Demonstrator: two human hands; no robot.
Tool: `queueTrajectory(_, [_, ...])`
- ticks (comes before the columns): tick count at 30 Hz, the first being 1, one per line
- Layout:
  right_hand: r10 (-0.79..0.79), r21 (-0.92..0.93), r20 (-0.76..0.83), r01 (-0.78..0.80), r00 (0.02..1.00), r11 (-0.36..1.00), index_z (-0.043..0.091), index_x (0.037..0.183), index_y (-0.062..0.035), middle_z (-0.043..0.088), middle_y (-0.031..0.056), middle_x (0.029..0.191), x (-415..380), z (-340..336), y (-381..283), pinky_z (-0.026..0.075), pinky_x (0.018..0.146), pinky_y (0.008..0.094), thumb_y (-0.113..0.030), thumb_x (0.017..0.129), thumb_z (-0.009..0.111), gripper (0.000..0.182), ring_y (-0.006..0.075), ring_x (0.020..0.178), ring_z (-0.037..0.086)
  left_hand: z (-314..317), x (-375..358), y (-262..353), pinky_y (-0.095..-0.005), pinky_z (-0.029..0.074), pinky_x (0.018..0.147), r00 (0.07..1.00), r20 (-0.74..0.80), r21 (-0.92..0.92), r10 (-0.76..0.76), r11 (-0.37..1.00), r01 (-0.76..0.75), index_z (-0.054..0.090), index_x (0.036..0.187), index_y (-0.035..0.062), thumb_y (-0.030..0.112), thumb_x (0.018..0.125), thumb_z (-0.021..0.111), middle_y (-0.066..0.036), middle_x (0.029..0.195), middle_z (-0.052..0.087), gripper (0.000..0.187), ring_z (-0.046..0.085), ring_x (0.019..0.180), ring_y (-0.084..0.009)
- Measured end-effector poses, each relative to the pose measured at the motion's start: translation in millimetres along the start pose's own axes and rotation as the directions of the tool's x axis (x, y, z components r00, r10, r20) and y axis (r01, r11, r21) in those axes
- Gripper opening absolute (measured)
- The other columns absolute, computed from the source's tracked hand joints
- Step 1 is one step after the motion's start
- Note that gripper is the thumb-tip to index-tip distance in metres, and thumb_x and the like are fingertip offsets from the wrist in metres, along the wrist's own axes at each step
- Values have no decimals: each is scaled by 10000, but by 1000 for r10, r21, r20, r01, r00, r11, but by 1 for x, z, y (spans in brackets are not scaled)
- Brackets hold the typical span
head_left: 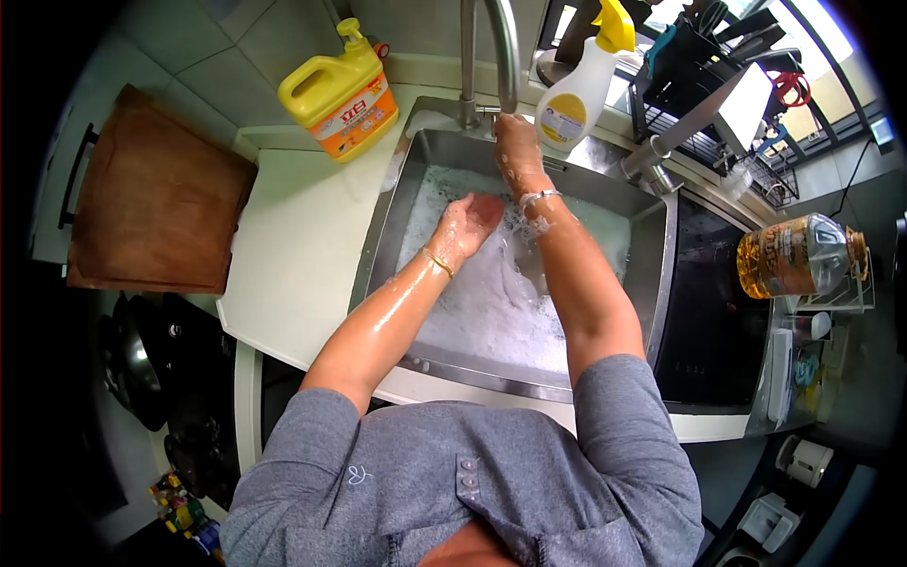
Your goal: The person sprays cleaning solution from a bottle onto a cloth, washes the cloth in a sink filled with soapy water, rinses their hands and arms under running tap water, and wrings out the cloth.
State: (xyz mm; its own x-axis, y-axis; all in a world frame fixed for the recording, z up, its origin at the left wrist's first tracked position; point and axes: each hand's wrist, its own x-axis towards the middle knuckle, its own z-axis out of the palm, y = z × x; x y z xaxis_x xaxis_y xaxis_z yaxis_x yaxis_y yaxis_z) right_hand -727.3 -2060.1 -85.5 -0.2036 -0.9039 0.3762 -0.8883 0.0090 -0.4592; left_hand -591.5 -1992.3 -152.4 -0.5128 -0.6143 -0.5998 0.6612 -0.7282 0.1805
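Note:
My right hand (520,146), wet and dotted with suds, is closed at the faucet handle by the base of the tall metal faucet (508,57); the fingers largely hide the handle. A silver bracelet circles that wrist. Over the sudsy water (472,312) my left hand (470,223) is held open, fingers stretched out together, holding nothing. Foam clings to its skin, and a gold bangle sits on the wrist. Below both hands, a pale, soaked cloth (515,279) lies partly under the foam in the steel sink (378,231).
A yellow detergent jug (345,104) stands behind the sink at left, a white spray bottle (572,99) at right. A wooden board (161,198) leans by the left wall. An oil bottle (798,257) and a knife rack (699,66) are on the right.

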Motion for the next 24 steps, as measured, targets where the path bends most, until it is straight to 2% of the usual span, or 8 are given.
queueTrajectory(4, [-76,233,-245,135,967,963,599,991,-56,589,226,834,-16,-9,-11,486,701,438,-87,768,615,226,410,796,590,3,5,-7,-388,498,832,994,101,-7,-36,999,37,581,919,-35,228,929,474,-159,917,622,285,590,880,-286])
queueTrajectory(11, [39,93,231,-62,972,994,594,977,-52,576,256,977,0,12,11,475,799,498,-125,790,571,202,455,913,580,10,-7,-14,-387,489,865,992,122,117,-38,993,24,568,958,-48,200,936,422,-161,951,619,288,589,907,-270])
queueTrajectory(16, [275,521,105,-289,956,803,615,890,-23,593,120,636,-5,24,7,435,486,347,-174,857,497,195,240,555,596,10,-5,-4,-374,452,921,946,312,74,-93,995,73,535,1063,-37,261,963,334,-169,1049,600,374,567,998,-274])
queueTrajectory(19, [483,726,342,-553,806,408,649,814,-51,632,119,665,-16,44,0,456,529,363,-269,866,521,258,227,557,596,46,-32,-22,-386,479,860,949,311,63,-60,997,42,532,1069,-6,400,932,382,-171,1054,590,454,570,962,-294])
queueTrajectory(20, [425,778,608,-609,670,-153,645,902,-44,516,39,528,-23,55,-2,389,461,323,-303,861,529,287,172,435,470,50,-31,-24,-387,486,844,916,397,43,-63,998,50,524,1073,-4,448,914,406,-170,1058,584,494,570,954,-295])
queueTrajectory(22, [252,595,514,-129,820,-793,556,1054,-18,498,68,654,-73,36,-41,379,488,292,-343,862,531,378,176,529,438,45,-23,-22,-383,509,787,899,435,-34,40,999,-29,507,1062,-4,688,800,436,-165,1029,574,743,582,886,-286])
queueTrajectory(23, [254,247,288,185,923,-951,522,1076,-5,505,92,720,-88,39,-57,379,499,283,-348,865,532,403,179,566,426,57,-38,-26,-357,510,765,911,325,-27,253,966,-258,502,1072,-2,780,737,402,-159,975,577,857,586,832,-267])
queueTrajectory(24, [166,242,267,100,949,-965,516,1031,0,502,102,764,-80,62,-44,383,504,285,-319,881,512,353,184,593,425,52,-41,-24,-350,507,770,900,377,-32,218,974,-223,500,1084,2,786,733,397,-153,955,580,865,587,827,-265])
